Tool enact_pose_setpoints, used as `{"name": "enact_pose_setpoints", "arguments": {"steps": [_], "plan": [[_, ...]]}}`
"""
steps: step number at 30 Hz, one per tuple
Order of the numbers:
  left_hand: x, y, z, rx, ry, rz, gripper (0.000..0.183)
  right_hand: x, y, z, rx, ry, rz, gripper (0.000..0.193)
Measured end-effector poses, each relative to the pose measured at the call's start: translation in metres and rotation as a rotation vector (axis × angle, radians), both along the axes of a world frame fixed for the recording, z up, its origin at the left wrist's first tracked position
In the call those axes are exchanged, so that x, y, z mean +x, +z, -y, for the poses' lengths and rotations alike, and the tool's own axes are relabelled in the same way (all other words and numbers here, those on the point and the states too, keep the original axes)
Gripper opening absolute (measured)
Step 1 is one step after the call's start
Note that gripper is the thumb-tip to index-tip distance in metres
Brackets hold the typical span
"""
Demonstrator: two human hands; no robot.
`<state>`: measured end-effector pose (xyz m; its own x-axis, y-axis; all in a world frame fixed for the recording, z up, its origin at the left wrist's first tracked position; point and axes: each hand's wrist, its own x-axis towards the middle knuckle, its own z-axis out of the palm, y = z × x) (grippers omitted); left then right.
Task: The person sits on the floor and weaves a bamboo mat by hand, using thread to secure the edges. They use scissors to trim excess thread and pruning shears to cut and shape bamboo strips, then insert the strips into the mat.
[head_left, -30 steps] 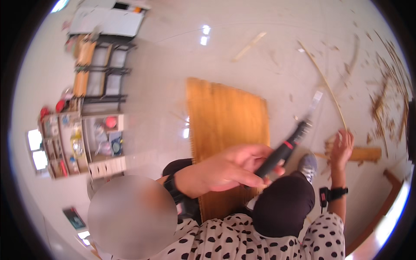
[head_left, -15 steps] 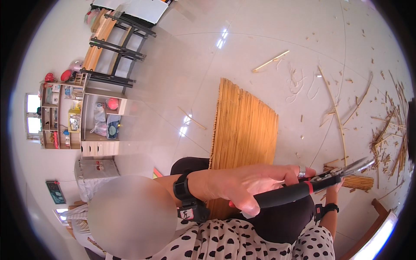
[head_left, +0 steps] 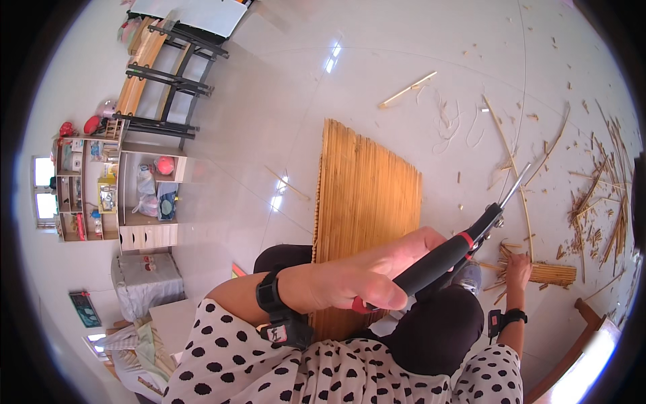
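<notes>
Left grip (head_left: 370, 277) clasping shears (head_left: 431, 269), right grip (head_left: 519, 271) unclear at sticks (head_left: 555, 274), mat (head_left: 367, 192) below, debris (head_left: 580, 214) rightward

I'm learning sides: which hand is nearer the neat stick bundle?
Right. The right hand is at the stick bundle; the left hand is farther left, holding a tool.

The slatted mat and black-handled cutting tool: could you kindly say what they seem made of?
The slatted mat: probably bamboo or reed, judging by its narrow golden strips with a soft sheen. The cutting tool: its bright, silvery blade suggests metal; matte black grips, perhaps plastic or rubber.
</notes>
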<state>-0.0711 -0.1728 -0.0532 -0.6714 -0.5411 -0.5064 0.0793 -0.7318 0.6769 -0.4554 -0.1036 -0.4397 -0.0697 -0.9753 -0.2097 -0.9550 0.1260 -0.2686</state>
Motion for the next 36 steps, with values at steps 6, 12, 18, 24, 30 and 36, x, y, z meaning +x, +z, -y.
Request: {"name": "enact_pose_setpoints", "arguments": {"steps": [6, 12, 18, 24, 30, 36], "plan": [[-0.003, 0.001, 0.005, 0.066, 0.066, 0.005, 0.070, -0.002, 0.012, 0.002, -0.104, -0.097, 0.318, 0.011], [0.001, 0.008, 0.003, 0.180, 0.109, -0.010, 0.066, 0.009, 0.007, 0.003, 0.138, -0.395, 0.733, 0.020], [0.000, -0.012, -0.009, 0.126, 0.213, 0.048, 0.091, 0.012, -0.008, -0.011, 0.321, -0.781, 0.778, 0.028], [0.003, -0.011, -0.013, 0.077, 0.376, -0.123, 0.112, 0.043, 0.012, -0.006, 0.296, -1.204, 1.289, 0.017], [0.005, 0.014, 0.006, -0.003, 0.423, -0.096, 0.121, 0.037, 0.014, -0.016, 0.412, -1.021, 1.234, 0.018], [0.014, 0.012, 0.006, -0.037, 0.344, -0.129, 0.114, 0.042, 0.001, -0.019, 0.374, -0.978, 1.093, 0.017]]}}
